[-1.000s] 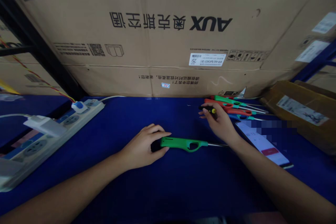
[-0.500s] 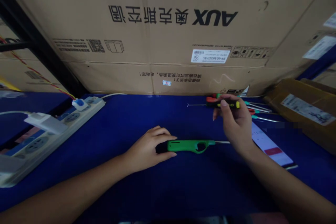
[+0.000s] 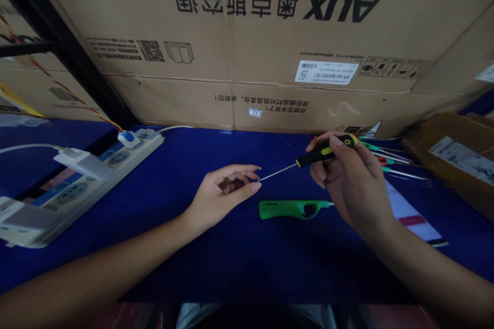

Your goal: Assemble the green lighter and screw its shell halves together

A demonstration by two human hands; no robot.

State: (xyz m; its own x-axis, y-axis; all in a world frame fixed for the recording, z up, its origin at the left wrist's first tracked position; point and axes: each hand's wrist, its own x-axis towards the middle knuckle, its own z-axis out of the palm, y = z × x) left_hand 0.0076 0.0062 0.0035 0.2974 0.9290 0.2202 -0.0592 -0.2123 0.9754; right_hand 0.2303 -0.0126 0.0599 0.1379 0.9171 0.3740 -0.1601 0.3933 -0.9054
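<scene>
Brown cardboard box (image 3: 231, 51) read inverted "AUX"; right hand (image 3: 357, 180) gripped a black-and-yellow screwdriver (image 3: 304, 160); left hand (image 3: 219, 194), narrowly parted, had released the green plastic lighter (image 3: 281, 209).

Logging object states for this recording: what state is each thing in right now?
Screwdriver: held aslant in the right hand, tip at the left hand, contact unclear
Green lighter: lying flat, unheld
Other lighters: lying, partly hidden
Phone: screen lit, partly hidden
Power strip: plugs inserted
Large carton: printing upside down

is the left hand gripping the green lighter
No, the green lighter lies on the blue table, apart from the left hand, which is at the tip of the screwdriver.
</scene>
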